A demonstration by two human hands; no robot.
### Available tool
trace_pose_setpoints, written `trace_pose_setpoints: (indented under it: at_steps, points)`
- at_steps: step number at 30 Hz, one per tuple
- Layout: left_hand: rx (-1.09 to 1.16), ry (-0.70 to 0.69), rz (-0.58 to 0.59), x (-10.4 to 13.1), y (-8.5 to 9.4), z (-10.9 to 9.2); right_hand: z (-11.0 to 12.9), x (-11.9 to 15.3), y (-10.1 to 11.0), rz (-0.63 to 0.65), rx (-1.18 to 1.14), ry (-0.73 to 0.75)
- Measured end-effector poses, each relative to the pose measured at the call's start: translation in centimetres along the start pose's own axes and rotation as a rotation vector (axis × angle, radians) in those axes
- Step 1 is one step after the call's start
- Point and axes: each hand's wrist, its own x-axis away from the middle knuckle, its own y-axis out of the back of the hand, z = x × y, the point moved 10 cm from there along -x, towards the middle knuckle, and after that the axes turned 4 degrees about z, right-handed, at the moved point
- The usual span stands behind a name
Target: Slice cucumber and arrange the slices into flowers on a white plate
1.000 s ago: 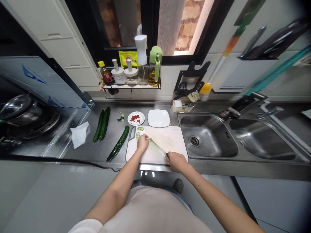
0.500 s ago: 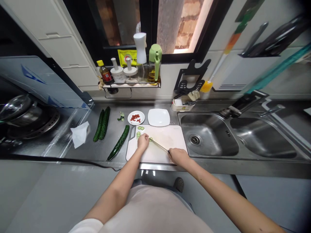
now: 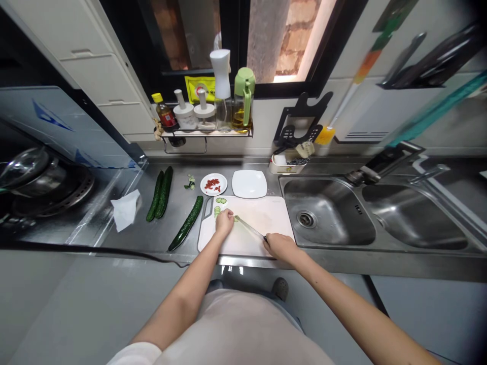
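Note:
My right hand [image 3: 280, 245] grips the dark handle of a kitchen knife [image 3: 251, 229], its blade slanting up and left over the white cutting board [image 3: 262, 208]. Beside the blade's tip, my left hand [image 3: 224, 221] has its fingers curled together low over the board; what is in them is hidden. A bit of pale green cucumber [image 3: 236, 219] shows between those fingertips and the knife. Cut cucumber slices [image 3: 220, 201] lie on the board behind and left of my left hand. A whole cucumber [image 3: 186, 223] rests on the counter left of the board.
Two more cucumbers [image 3: 160, 195] lie farther left near a crumpled white tissue [image 3: 125, 210]. Behind the board stand a plate of red pieces [image 3: 204, 186] and a white square plate [image 3: 249, 183]. A double sink [image 3: 329, 243] is right; a pot [image 3: 36, 175] sits far left.
The knife blade has tilted slightly, its flat side showing more. Both hands stay in nearly the same place; the whole view has shifted a little.

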Motion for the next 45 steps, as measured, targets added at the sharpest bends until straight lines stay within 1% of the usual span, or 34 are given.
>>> trace_pose_setpoints:
  at_steps: [6, 13, 19, 26, 33, 36, 45]
  points:
    - [-0.003, -0.012, -0.01, 0.1, 0.2, -0.2, 0.2, -0.2, 0.4, -0.036, 0.051, 0.01]
    - [-0.009, -0.006, 0.0, 0.1, 0.1, -0.1, 0.4, -0.1, 1.1, -0.048, 0.13, 0.031]
    - [0.006, -0.012, -0.007, 0.0, 0.2, -0.2, 0.3, -0.1, 1.6, -0.042, 0.126, 0.038]
    - [0.0, 0.003, 0.01, 0.0, 0.1, -0.1, -0.2, -0.3, 0.9, -0.011, 0.068, 0.034]
    - [-0.016, 0.014, 0.028, -0.1, -0.1, 0.0, -1.4, 0.3, -0.3, 0.013, 0.044, 0.021]
    - [-0.02, 0.015, 0.024, -0.1, 0.0, 0.0, -1.8, 0.4, -0.5, 0.024, 0.034, 0.013]
    - [-0.01, 0.018, 0.02, 0.1, 0.2, -0.2, -0.8, -0.2, 0.0, 0.026, -0.007, 0.002]
